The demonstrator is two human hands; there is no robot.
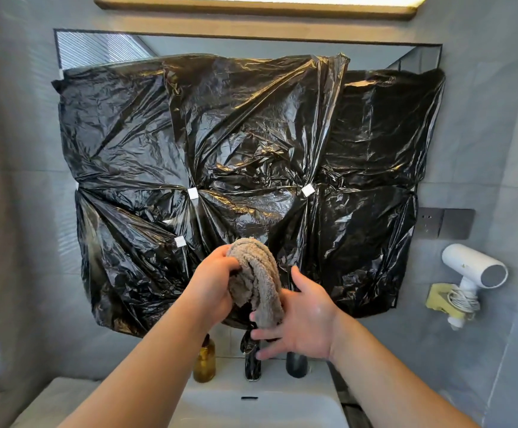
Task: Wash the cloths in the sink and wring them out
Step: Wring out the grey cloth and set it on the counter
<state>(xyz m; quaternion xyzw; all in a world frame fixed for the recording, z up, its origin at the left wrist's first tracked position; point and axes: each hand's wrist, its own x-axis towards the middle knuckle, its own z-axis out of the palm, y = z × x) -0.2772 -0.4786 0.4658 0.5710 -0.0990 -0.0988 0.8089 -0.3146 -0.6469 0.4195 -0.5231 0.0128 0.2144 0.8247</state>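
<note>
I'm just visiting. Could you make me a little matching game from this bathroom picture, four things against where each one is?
1. cloth
2. amber bottle
3. hair dryer
4. black plastic sheet

a. covering the mirror
b. gripped in the left hand
c. white, hanging far right
d. standing left of the tap

Pairs: 1-b, 2-d, 3-c, 4-a

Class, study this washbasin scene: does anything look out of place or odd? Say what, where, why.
The mirror above the sink is almost wholly hidden by crumpled black plastic sheeting, fixed with white tape squares; only its top strip shows. Odd: a covered mirror cannot reflect.
</note>
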